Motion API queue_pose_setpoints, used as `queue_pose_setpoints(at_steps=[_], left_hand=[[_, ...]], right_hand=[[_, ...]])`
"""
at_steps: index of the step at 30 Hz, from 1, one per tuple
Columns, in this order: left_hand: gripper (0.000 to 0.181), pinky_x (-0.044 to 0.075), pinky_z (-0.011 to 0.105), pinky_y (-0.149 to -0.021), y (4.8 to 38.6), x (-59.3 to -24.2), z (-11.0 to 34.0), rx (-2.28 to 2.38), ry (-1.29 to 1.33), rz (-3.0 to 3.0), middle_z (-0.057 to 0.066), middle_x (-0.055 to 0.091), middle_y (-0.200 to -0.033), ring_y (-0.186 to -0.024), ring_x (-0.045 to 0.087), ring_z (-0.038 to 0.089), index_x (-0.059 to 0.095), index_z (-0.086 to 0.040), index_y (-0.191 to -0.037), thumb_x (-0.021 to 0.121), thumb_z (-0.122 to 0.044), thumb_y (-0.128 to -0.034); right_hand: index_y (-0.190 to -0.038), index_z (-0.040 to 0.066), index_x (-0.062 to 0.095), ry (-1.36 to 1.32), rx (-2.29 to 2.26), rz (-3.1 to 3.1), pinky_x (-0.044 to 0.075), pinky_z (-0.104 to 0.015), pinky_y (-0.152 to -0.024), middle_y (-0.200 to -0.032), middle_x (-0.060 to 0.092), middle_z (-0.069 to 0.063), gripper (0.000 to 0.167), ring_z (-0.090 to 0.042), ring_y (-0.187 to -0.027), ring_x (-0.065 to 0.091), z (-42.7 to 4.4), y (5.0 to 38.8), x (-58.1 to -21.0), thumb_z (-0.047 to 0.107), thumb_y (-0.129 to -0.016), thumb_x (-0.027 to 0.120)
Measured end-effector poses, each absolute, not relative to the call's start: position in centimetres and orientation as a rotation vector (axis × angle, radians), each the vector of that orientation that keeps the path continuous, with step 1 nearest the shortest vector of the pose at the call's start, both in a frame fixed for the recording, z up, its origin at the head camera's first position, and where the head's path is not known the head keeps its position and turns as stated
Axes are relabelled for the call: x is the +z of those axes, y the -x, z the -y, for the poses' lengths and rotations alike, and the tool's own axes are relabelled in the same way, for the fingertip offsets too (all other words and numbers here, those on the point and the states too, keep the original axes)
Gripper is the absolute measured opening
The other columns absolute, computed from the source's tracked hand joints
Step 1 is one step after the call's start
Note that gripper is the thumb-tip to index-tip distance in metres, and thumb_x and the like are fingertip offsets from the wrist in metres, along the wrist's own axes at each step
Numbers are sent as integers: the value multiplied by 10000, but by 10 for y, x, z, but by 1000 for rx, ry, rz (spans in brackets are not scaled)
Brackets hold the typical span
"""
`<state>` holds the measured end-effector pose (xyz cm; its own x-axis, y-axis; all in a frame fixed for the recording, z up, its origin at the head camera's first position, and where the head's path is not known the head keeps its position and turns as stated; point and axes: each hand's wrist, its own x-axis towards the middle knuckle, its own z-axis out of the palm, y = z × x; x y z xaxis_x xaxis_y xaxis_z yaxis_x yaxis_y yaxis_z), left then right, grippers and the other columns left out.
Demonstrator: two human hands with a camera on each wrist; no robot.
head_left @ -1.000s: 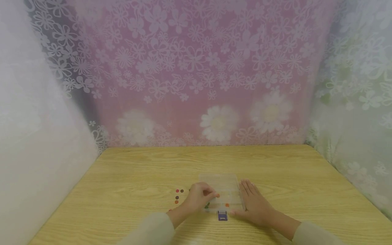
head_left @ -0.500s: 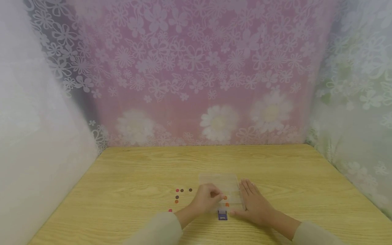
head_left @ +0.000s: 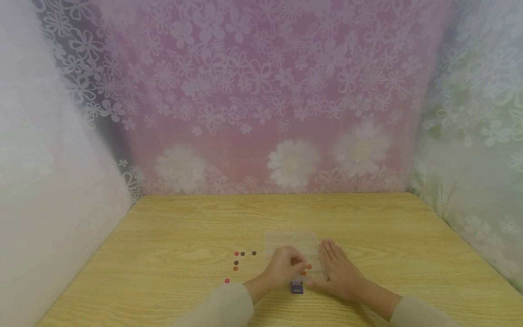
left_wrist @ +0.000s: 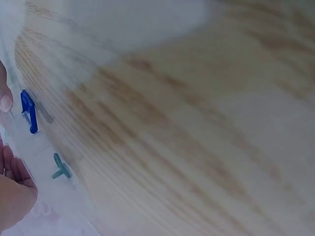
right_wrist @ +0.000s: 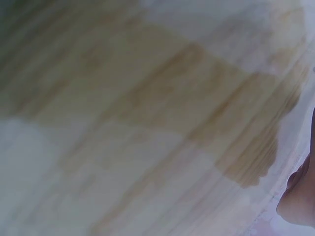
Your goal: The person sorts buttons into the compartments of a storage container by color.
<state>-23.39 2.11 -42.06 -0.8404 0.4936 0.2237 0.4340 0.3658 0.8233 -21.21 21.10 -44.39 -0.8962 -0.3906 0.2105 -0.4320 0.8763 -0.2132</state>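
Observation:
My left hand pinches a small orange disc between thumb and forefinger, low over a clear plastic box. Another orange disc lies in the box, just below those fingertips. At the box's near edge is a purple-blue latch, which hangs outward. Green pieces in the box show in the left wrist view; in the head view my left hand hides them. My right hand rests along the box's right side, fingers straight and thumb by the near corner.
Left of the box, several small discs lie on the wooden table: a dark one, a pinkish-red one and an orange one among them. A floral curtain closes off the back.
My left hand has moved right across the box with the orange disc, toward its near right part. The dark disc left of the box has come into full view. My right hand stays put.

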Motion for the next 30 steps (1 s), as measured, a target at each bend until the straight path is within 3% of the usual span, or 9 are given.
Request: queue_pose_setpoints(at_steps=[6, 16, 30], left_hand=[[89, 410, 120, -622, 232, -418, -22, 1385, -866, -2635, -29, 634, -765, -674, 457, -45, 721, -75, -756, 670, -84, -828], [117, 449, 136, -715, 232, -420, -23, 1350, -947, -2658, -13, 659, -756, -713, 495, -42, 726, -69, -718, 668, -34, -814], [64, 381, 116, -690, 232, -420, -23, 1142, -1032, -2728, -55, 633, -747, -712, 450, -50, 735, -89, -762, 691, -96, -808]], right_hand=[[-1396, -116, 256, -621, 426, 2906, 153, -515, -1127, -1478, 210, -309, 1003, -431, -1389, 171, -212, 212, -445, 645, -807, 538], [-1389, -125, 263, -650, 435, 2884, 200, -572, -1081, -1467, 223, -323, 981, -447, -1378, 188, -211, 210, -442, 609, -812, 565], [-1382, -131, 274, -655, 435, 2866, 211, -558, -1085, -1464, 232, -322, 984, -444, -1376, 197, -211, 210, -443, 610, -806, 570]])
